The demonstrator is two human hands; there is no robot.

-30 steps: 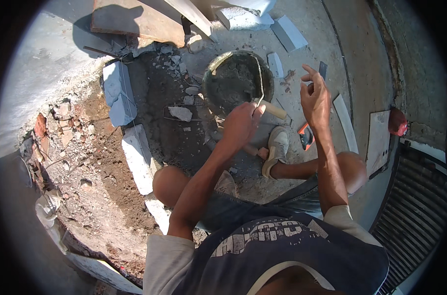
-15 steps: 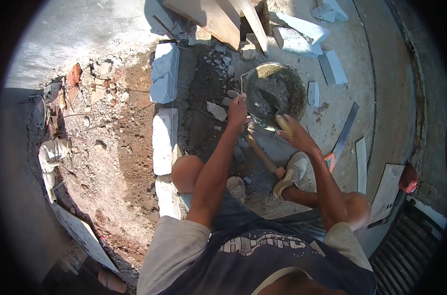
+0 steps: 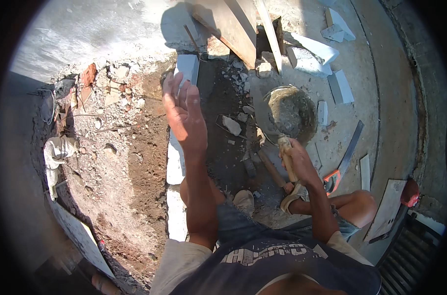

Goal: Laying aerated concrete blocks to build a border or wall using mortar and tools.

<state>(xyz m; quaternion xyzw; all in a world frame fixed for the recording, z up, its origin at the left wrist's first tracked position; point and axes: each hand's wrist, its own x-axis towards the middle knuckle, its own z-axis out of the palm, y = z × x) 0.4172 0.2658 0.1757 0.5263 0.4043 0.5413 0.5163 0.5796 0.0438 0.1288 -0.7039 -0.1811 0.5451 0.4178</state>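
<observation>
My left hand (image 3: 185,110) is raised over the row of white blocks (image 3: 176,164), with its fingers stretched out and nothing in it. Behind the fingers, the far block (image 3: 190,63) is partly covered. My right hand (image 3: 300,160) is wrapped round the pale wooden handle of a trowel (image 3: 285,147). The trowel's blade points away from me, at the left side of a round bucket (image 3: 314,120), and is hard to tell from the grey mortar (image 3: 289,110) inside.
A wooden-handled hammer (image 3: 271,166) lies near my feet. To the right are a handsaw (image 3: 350,147) with an orange grip and cut white block pieces (image 3: 340,86). Boards (image 3: 233,32) lean at the far end. Rubble (image 3: 110,98) covers the ground on the left.
My left hand has let go of the bucket's side, moving left and up over the blocks. My right hand has drawn the trowel back toward me from the middle of the mortar.
</observation>
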